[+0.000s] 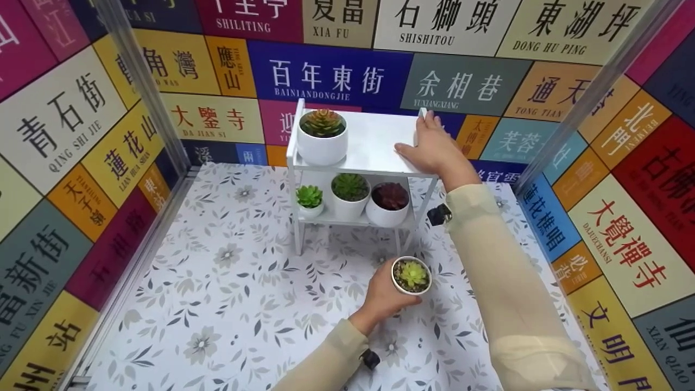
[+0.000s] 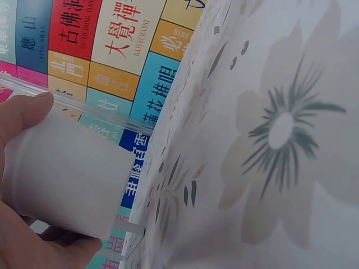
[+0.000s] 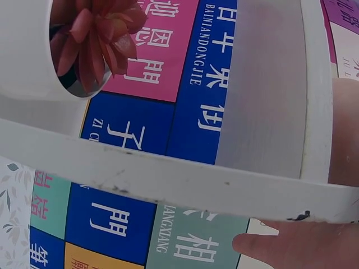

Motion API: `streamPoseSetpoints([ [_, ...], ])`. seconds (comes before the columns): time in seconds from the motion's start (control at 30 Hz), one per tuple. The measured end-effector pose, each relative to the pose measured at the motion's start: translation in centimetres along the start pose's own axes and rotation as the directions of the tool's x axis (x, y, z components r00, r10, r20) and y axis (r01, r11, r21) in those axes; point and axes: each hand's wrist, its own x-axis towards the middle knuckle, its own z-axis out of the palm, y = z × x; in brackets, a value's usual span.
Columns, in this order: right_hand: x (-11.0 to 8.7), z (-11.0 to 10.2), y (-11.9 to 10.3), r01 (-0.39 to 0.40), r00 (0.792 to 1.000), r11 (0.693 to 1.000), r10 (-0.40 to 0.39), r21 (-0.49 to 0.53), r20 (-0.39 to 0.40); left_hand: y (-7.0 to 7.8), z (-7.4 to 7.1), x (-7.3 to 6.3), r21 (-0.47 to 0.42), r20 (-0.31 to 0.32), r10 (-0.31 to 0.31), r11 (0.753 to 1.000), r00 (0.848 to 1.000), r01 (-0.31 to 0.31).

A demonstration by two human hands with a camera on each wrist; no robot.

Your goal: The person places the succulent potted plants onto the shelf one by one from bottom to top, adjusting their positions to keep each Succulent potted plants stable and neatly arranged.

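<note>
A small white pot [image 1: 403, 285] with a yellow-green succulent [image 1: 412, 275] is in my left hand [image 1: 383, 296], in front of the rack. In the left wrist view, the thumb and fingers wrap the plain white pot [image 2: 67, 168], above the floral cloth. My right hand [image 1: 434, 146] grips the right end of the white two-tier rack [image 1: 377, 141], its thumb over the top shelf. The right wrist view shows fingers [image 3: 286, 246] on the outer side of the rack's end, past its white leg [image 3: 140, 174].
On the top shelf's left stands a white pot [image 1: 323, 149] with an orange-green succulent. The lower shelf holds a small green succulent [image 1: 309, 196], a larger green one [image 1: 350, 186] and a dark red one [image 1: 391, 195]. Sign-printed walls [image 1: 331, 76] enclose the leaf-patterned cloth [image 1: 228, 293].
</note>
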Motion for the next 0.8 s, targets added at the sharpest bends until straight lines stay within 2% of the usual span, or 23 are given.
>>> streamPoseSetpoints([
  [0.13, 0.0, 0.0, 0.0, -0.004, 1.000, 1.000, 0.004, 0.003, 0.003, 0.1, -0.6, -0.2, 0.001, -0.006, -0.014, 1.000, 1.000, 0.014],
  [0.37, 0.0, -0.1, 0.0, -0.004, 1.000, 1.000, 0.004, 0.001, -0.001, 0.4, -1.4, -0.1, 0.027, -0.056, 0.016, 1.000, 0.998, -0.014],
  [0.67, 0.1, -0.1, 0.0, 0.017, 1.000, 1.000, -0.017, -0.006, -0.020, 0.8, -2.4, -0.6, 0.046, -0.078, 0.020, 0.999, 0.997, -0.016],
  [0.8, 0.2, -0.1, 0.0, 0.004, 1.000, 1.000, -0.004, -0.010, -0.017, 1.0, -2.8, -0.7, 0.049, -0.112, 0.030, 0.999, 0.993, -0.025],
])
